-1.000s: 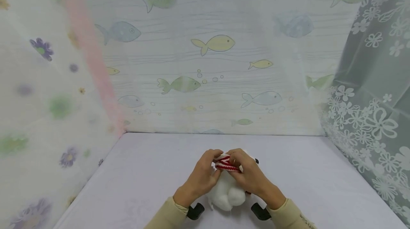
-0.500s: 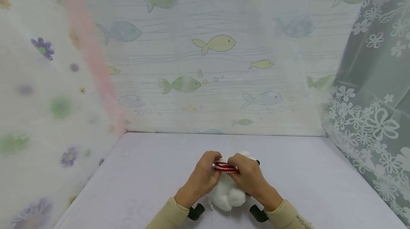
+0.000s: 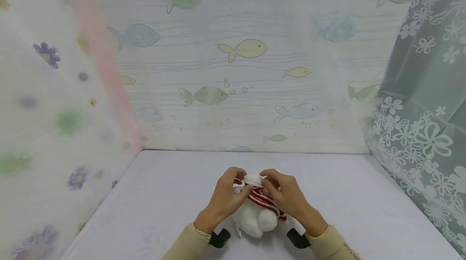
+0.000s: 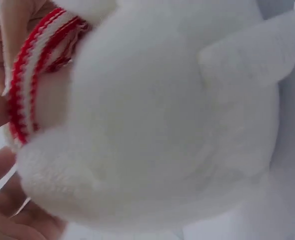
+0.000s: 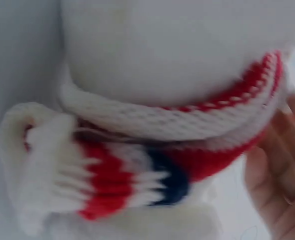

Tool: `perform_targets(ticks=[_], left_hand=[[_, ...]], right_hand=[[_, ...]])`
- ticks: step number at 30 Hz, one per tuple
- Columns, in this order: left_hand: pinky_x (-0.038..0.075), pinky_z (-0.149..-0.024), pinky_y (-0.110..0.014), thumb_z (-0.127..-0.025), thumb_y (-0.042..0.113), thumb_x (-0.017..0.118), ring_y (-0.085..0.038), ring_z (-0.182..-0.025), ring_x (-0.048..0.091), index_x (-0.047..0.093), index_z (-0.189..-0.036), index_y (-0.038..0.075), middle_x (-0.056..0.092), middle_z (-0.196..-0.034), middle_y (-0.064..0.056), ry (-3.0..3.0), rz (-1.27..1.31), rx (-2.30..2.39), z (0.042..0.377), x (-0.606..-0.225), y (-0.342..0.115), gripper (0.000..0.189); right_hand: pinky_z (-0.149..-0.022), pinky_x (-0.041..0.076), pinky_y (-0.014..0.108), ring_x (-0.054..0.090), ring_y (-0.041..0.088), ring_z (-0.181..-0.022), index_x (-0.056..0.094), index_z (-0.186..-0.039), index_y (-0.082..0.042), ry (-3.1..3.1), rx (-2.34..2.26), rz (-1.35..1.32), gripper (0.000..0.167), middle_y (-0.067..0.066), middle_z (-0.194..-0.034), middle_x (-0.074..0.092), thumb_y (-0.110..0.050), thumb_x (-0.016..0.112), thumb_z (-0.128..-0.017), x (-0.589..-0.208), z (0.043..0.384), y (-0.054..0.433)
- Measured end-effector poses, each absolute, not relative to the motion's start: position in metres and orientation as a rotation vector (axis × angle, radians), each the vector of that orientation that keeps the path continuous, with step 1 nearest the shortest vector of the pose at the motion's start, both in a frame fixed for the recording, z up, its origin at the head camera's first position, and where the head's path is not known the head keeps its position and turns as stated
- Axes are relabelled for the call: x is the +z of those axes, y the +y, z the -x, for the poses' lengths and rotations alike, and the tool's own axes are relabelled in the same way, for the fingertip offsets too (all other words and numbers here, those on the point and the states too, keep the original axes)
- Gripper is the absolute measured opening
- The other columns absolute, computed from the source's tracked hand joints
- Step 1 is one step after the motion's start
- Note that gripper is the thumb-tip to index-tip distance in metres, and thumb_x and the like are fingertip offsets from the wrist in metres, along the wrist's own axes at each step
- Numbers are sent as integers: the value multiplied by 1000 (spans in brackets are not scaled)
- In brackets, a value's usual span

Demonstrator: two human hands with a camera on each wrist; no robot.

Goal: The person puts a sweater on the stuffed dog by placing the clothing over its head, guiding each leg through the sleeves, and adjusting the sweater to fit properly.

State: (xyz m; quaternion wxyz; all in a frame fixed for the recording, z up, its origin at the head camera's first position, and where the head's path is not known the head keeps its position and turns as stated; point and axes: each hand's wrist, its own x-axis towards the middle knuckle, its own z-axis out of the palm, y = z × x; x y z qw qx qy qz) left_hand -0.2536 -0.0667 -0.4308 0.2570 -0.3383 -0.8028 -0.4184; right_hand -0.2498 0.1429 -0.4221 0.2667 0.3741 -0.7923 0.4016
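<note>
A white plush toy [image 3: 251, 221] sits at the table's near middle with a red-and-white knitted sweater [image 3: 260, 199] around its upper part. My left hand [image 3: 225, 195] is on its left upper side, thumb at the sweater's upper edge. On the other side, my right hand [image 3: 289, 195] pinches the knit near the top with bent fingers. A short sleeve striped red, white and navy [image 5: 122, 180] hangs at the toy's side in the right wrist view. The left wrist view shows the toy's rounded back and a white fabric tag [image 4: 252, 55]. The toy's face is hidden.
A white-covered table [image 3: 174, 195] runs to a back curtain printed with fish [image 3: 251, 48]. Flowered sheeting [image 3: 47, 130] closes the left side, and grey floral sheeting [image 3: 429, 130] the right. Black wrist-worn devices [image 3: 298, 238] sit below the sleeves.
The sweater, bunched between both hands near the toy's top, now lies lower and slants down to the right over the body. The hands have spread slightly apart, exposing white plush between them.
</note>
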Motion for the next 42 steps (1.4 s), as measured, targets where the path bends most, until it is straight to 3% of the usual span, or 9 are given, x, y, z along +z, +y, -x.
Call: perform_targets(ticks=[8,14,21,31,35,42], left_hand=[[48,-70,-25,-82,19,76,-9,-80,60,57,-106,14,66,-89,4,-2431,904,-1066,246,-423,-67,32],[48,-69,-26,-80,12,78,-10,-77,61,58,-106,10,66,-83,2,-2391,899,-996,244,-424,-62,32],[42,-60,-22,-83,10,72,-8,-68,53,58,-109,10,64,-78,4,-2474,851,-936,244,-426,-62,29],[45,-67,-23,-80,23,75,-9,-79,54,58,-114,13,62,-91,5,-2396,890,-1005,245,-428,-60,39],[44,-65,-22,-83,26,75,-7,-75,53,60,-113,15,60,-89,7,-2362,923,-1068,245,-429,-58,36],[42,-62,-22,-82,19,74,-6,-70,50,61,-107,16,58,-79,9,-2306,827,-1083,245,-431,-56,28]], right_hand=[[-52,45,21,51,1,-60,64,-112,-20,-2492,1038,-967,22,-13,-80,59,-22,68,-90,-413,246,146],[-53,42,20,46,-1,-60,61,-106,-19,-2462,907,-992,14,-16,-75,53,-13,62,-93,-414,245,146],[-46,38,19,37,-3,-49,56,-109,-17,-2434,949,-967,20,-16,-62,42,-3,50,-96,-416,246,146],[-55,46,23,54,2,-63,58,-110,-27,-2537,1017,-903,22,-15,-84,60,-24,66,-91,-409,239,144],[-60,47,24,52,2,-68,58,-107,-23,-2475,862,-925,16,-11,-89,61,-17,63,-93,-410,238,142],[-65,53,30,59,7,-79,59,-109,-16,-2351,688,-925,22,-5,-96,64,-8,65,-89,-416,240,142]])
